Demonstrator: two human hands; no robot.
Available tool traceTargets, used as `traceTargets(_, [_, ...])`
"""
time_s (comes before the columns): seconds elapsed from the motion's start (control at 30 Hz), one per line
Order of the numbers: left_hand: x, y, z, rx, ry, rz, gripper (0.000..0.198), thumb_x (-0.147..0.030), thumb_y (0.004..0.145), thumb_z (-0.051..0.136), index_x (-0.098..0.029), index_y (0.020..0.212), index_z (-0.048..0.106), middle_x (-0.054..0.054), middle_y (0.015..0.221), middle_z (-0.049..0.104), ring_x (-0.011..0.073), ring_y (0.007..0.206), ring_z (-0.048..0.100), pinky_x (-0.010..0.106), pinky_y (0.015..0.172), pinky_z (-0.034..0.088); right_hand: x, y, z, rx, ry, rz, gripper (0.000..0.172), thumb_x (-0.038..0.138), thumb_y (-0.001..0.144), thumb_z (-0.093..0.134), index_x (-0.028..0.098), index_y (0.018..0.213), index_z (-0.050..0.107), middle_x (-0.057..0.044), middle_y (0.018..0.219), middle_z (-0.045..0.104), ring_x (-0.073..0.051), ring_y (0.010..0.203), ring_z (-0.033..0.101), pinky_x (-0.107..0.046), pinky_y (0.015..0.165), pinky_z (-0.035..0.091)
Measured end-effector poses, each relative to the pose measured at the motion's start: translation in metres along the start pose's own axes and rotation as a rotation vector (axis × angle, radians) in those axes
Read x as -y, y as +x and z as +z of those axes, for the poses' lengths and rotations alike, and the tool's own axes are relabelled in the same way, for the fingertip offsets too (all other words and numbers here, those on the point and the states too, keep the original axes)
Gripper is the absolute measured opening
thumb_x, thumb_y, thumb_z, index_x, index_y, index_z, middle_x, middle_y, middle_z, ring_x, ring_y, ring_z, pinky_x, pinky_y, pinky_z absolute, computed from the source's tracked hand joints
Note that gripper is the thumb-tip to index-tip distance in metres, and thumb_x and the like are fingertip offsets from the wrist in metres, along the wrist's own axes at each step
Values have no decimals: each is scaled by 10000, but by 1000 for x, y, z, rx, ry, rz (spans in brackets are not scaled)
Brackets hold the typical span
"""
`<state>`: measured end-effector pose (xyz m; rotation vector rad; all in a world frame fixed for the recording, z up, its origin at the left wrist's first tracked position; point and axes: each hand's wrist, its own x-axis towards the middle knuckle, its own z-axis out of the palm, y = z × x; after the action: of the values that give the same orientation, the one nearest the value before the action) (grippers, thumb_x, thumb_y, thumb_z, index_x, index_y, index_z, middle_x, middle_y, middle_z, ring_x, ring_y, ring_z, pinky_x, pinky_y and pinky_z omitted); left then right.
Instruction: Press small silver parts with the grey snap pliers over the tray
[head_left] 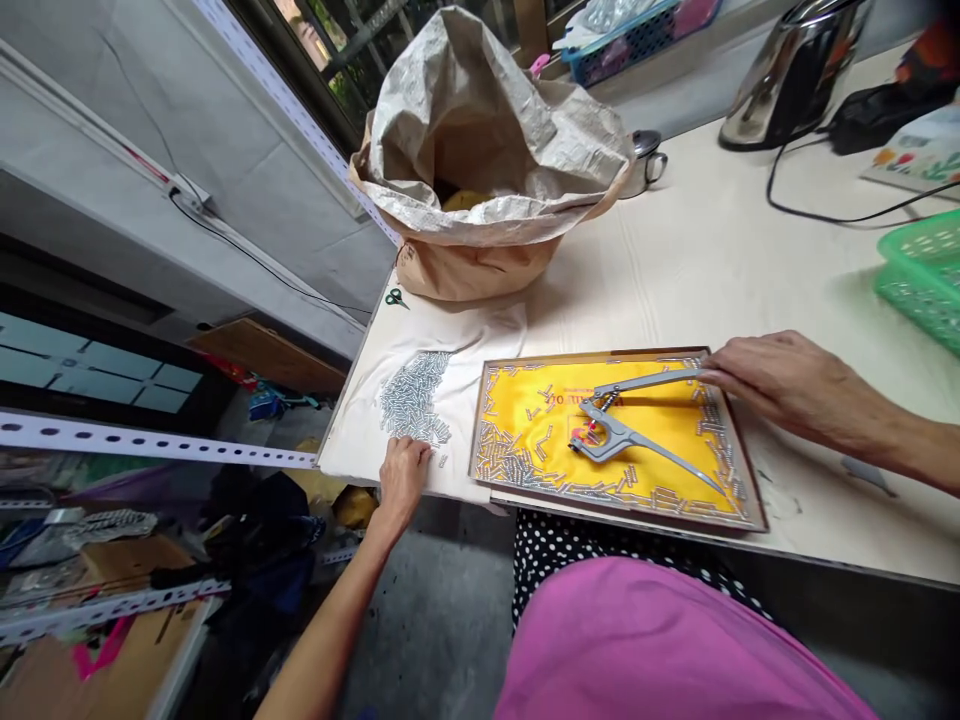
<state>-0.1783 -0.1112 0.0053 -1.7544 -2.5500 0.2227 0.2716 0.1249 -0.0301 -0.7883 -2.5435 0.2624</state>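
My right hand (776,385) grips the end of one handle of grey hand pliers (622,440). The pliers are spread wide, with the jaw end and the other handle over a shallow brown-rimmed tray (482,420). A yellow sheet (517,395) with red print lines the tray, and small silvery cylindrical metal pieces (517,470) lie scattered along its edges. At the near edge of a loose pile of similar metal pieces (412,395), my left hand (403,472) is closed, fingertips pinched together and down on the white cloth (360,420). Whatever those fingers hold is hidden.
Behind the pile stands a large open paper sack (480,265), with small scissors (396,298) beside it. A lidded metal cup (643,165), a shiny kettle (780,80) and a green basket (926,270) stand further back and right. The table's left edge is near my left hand.
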Motion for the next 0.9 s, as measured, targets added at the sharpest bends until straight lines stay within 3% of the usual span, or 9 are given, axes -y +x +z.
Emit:
traceTargets(0.17, [2,0,6,12,106,163,259,-194,964,438,-208,958,696,116,958,650,273,972,524,369,825,458,1,-3,11,43,50,4,339,488,1011,350,253,870,549,-53,826,628,-198,773,564,-388,819,382])
traceTargets(0.33, [9,14,7,44,133,286,248,-179,948,440,-208,820,651,122,908,631,283,961,543,379,824,457,10,0,7,95,8,7,342,444,1025,345,235,833,536,-59,805,620,-189,770,545,-364,814,366])
traceTargets(0.5, [18,21,8,65,146,306,265,-201,950,408,-209,813,635,129,903,651,301,969,556,392,837,460,20,11,-3,18,-99,-81,389,414,1040,307,202,846,570,-31,784,608,-159,728,504,-326,779,336])
traceTargets(0.6, [13,19,1,24,63,276,248,-216,939,425,-206,810,637,125,893,665,300,953,581,390,812,475,21,14,-6,-12,-163,-115,398,404,1044,295,203,853,581,-28,789,615,-155,729,497,-318,778,322])
traceTargets(0.73, [-32,13,-22,-86,-376,241,205,-319,926,500,-201,900,665,82,902,695,242,879,628,351,788,497,25,17,-11,-32,-231,-156,388,385,1047,303,203,832,569,-21,775,618,-150,737,501,-328,795,312])
traceTargets(0.9, [-126,7,-30,48,-999,133,227,-411,837,625,-206,828,724,43,843,728,180,769,665,269,684,520,37,23,-23,-43,-320,-204,366,342,1045,308,213,833,577,-6,744,609,-147,724,478,-360,854,297])
